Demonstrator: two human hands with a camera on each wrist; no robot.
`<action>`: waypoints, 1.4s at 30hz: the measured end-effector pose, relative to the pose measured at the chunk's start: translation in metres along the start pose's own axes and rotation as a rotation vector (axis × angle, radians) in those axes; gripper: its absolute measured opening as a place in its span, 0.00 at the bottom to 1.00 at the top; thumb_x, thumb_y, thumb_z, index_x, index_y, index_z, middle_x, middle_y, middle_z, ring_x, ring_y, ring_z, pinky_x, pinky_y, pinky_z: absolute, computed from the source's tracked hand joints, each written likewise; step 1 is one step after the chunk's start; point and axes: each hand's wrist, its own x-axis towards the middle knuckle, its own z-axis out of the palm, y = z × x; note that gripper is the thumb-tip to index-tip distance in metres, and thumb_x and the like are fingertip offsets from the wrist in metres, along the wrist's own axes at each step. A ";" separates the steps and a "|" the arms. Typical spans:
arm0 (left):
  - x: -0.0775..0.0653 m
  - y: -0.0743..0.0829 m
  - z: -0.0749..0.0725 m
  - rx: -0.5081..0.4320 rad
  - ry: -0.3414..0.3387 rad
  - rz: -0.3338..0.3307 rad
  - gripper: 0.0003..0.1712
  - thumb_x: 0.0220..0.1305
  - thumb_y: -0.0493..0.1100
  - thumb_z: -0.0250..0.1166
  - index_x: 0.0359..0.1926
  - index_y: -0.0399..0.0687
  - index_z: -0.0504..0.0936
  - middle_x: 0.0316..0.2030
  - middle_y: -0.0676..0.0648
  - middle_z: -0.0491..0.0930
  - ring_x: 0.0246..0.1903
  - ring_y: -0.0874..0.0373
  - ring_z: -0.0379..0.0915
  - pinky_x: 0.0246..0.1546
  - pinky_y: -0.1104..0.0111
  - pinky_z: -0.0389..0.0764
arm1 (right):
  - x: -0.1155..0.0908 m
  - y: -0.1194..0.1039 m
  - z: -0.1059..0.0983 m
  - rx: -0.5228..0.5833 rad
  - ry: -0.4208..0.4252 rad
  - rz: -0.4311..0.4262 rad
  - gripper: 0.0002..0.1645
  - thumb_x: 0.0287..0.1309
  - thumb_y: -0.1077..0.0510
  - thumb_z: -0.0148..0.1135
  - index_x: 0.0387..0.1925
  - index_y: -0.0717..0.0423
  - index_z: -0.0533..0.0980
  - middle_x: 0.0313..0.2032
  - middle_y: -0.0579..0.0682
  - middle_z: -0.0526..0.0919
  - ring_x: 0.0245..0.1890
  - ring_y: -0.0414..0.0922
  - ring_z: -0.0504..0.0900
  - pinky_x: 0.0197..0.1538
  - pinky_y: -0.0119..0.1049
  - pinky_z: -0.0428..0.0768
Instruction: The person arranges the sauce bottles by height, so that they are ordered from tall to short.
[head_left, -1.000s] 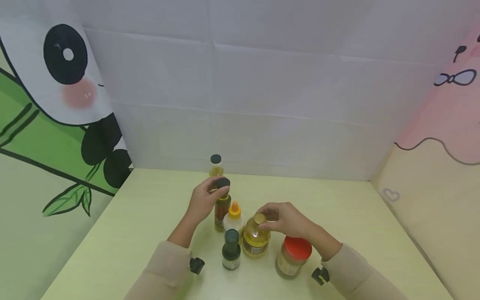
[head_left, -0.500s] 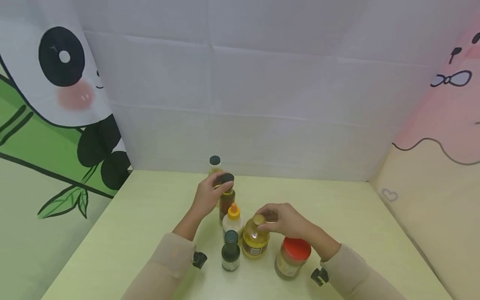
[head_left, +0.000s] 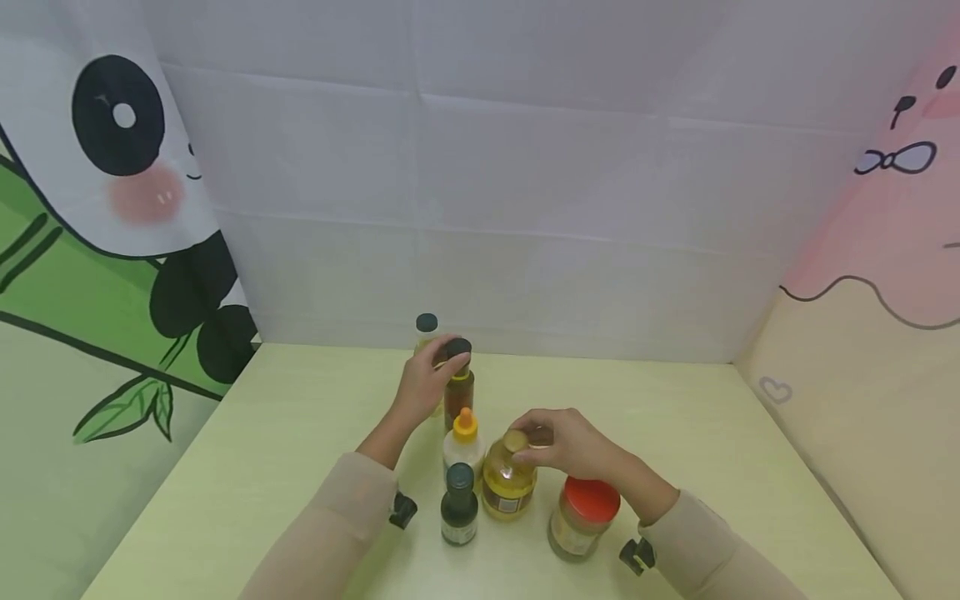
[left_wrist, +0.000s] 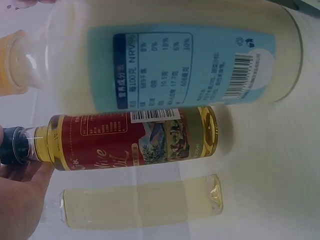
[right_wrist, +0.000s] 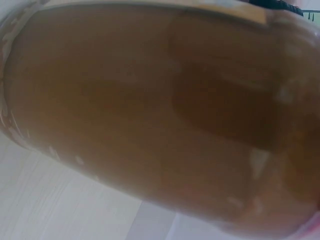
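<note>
My left hand (head_left: 422,387) grips the dark cap of an olive oil bottle (left_wrist: 135,140), which has a red label and stands upright. My right hand (head_left: 573,446) pinches the gold cap of a round bottle of yellow oil (head_left: 508,483). Between the two stands a squeeze bottle (head_left: 463,457) with a yellow nozzle cap; its blue nutrition label faces the left wrist view. Just behind the olive oil, partly covered by the left hand, is a tall bottle of pale oil (left_wrist: 140,204) with a dark cap.
A small dark bottle (head_left: 459,508) stands in front of the squeeze bottle. Under my right forearm is a red-lidded jar (head_left: 583,521), whose brown contents fill the right wrist view. A white wall (head_left: 525,275) closes off the back of the pale table (head_left: 645,400).
My left hand has moved the olive oil bottle away from me and slightly right, toward the tall pale bottle. My right hand stays on the gold cap.
</note>
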 end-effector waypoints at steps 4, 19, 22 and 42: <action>0.002 0.001 0.002 0.001 -0.001 0.008 0.21 0.66 0.41 0.66 0.56 0.36 0.77 0.50 0.37 0.80 0.52 0.44 0.76 0.54 0.56 0.76 | -0.001 -0.001 0.000 0.001 -0.001 -0.003 0.21 0.56 0.52 0.71 0.50 0.55 0.78 0.48 0.48 0.83 0.51 0.49 0.81 0.53 0.43 0.79; 0.011 -0.007 0.009 -0.008 -0.016 0.028 0.22 0.69 0.40 0.62 0.60 0.31 0.72 0.53 0.33 0.76 0.55 0.39 0.73 0.58 0.53 0.73 | -0.003 -0.005 0.000 -0.002 -0.005 -0.012 0.20 0.57 0.52 0.71 0.50 0.54 0.78 0.48 0.46 0.83 0.52 0.48 0.81 0.53 0.43 0.79; 0.014 -0.010 0.009 -0.007 -0.018 0.032 0.23 0.70 0.40 0.61 0.61 0.31 0.71 0.54 0.32 0.75 0.56 0.38 0.71 0.58 0.53 0.72 | -0.002 -0.005 0.000 -0.001 -0.006 -0.009 0.21 0.57 0.52 0.71 0.50 0.55 0.78 0.48 0.46 0.83 0.52 0.48 0.81 0.53 0.43 0.79; 0.026 -0.012 0.016 0.147 -0.028 -0.018 0.26 0.74 0.45 0.55 0.66 0.35 0.66 0.58 0.31 0.72 0.57 0.40 0.70 0.59 0.49 0.70 | 0.000 -0.001 0.002 0.002 -0.003 0.008 0.21 0.57 0.52 0.71 0.50 0.54 0.78 0.48 0.46 0.83 0.52 0.48 0.81 0.53 0.42 0.79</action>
